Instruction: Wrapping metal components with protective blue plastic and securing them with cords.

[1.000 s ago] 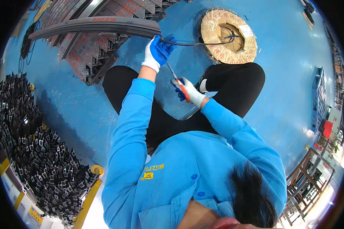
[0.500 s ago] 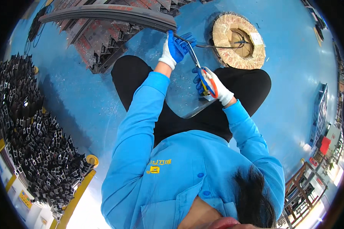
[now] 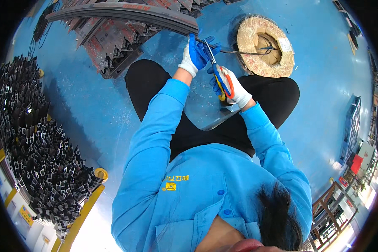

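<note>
My left hand [image 3: 196, 54], in a white and blue work glove, is closed on a black strip [image 3: 256, 53] at the end of some long dark profiles [image 3: 126, 12]. The strip runs from there to a wrapped coil [image 3: 245, 42] on the floor. In my right hand [image 3: 235, 87], gloved the same way, are shears [image 3: 210, 52] with orange, yellow and blue handles. Their blades point up and away, right beside my left fingers and the strip. Whether the blades are around the strip or only next to it I cannot tell.
Stacked dark profiles [image 3: 109, 46] lie on the blue floor at the far left. A dense rack of upright profile ends [image 3: 46, 155] stands at left behind a yellow rail [image 3: 84, 218]. At right are a metal frame [image 3: 350, 130] and a brown rack [image 3: 334, 210].
My right hand has moved up and left with the shears, bringing the blades farther in among the fingers of my left hand. My left hand keeps its hold at the profile ends.
</note>
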`<state>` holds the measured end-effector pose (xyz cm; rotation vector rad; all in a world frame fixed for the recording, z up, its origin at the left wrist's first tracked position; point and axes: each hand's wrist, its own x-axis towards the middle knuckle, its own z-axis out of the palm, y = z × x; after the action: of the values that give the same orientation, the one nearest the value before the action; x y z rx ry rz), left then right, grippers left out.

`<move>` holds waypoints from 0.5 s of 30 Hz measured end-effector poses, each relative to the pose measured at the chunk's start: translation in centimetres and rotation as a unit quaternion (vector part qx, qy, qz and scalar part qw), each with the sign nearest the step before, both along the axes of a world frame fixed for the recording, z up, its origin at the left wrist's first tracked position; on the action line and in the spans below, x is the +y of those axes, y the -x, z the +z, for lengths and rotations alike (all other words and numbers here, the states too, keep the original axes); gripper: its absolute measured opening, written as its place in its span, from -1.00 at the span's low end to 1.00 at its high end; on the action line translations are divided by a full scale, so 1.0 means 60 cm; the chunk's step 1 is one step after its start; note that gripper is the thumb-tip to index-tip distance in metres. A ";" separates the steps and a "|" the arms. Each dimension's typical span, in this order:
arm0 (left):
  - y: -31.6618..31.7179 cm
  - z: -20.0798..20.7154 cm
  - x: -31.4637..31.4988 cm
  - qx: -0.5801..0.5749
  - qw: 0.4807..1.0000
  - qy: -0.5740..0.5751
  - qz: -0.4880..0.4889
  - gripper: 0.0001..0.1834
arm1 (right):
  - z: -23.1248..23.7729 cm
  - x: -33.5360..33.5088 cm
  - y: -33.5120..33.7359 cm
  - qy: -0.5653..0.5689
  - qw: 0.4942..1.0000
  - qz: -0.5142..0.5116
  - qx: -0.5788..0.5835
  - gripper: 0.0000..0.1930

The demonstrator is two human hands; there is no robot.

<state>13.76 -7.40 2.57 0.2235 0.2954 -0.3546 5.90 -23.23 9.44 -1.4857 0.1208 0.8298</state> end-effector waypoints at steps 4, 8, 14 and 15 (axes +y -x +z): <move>0.002 -0.001 -0.001 0.005 1.000 -0.009 0.009 -0.30 | -0.010 -0.001 -0.010 0.052 0.998 0.023 -0.033 -0.59; 0.000 -0.007 0.001 0.000 1.000 0.005 0.017 -0.32 | -0.011 0.003 -0.014 0.081 0.993 0.030 -0.079 -0.68; -0.001 -0.012 -0.001 0.005 1.000 -0.004 0.001 -0.36 | -0.037 0.007 -0.010 0.069 0.984 0.010 -0.167 -0.75; -0.002 -0.012 -0.002 0.004 1.000 -0.006 0.004 -0.37 | -0.042 0.009 -0.008 0.047 0.984 -0.003 -0.170 -0.76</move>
<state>13.86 -7.49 1.86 0.2330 0.3066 -0.3455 6.37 -22.72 6.90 -1.6944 -0.0918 0.5601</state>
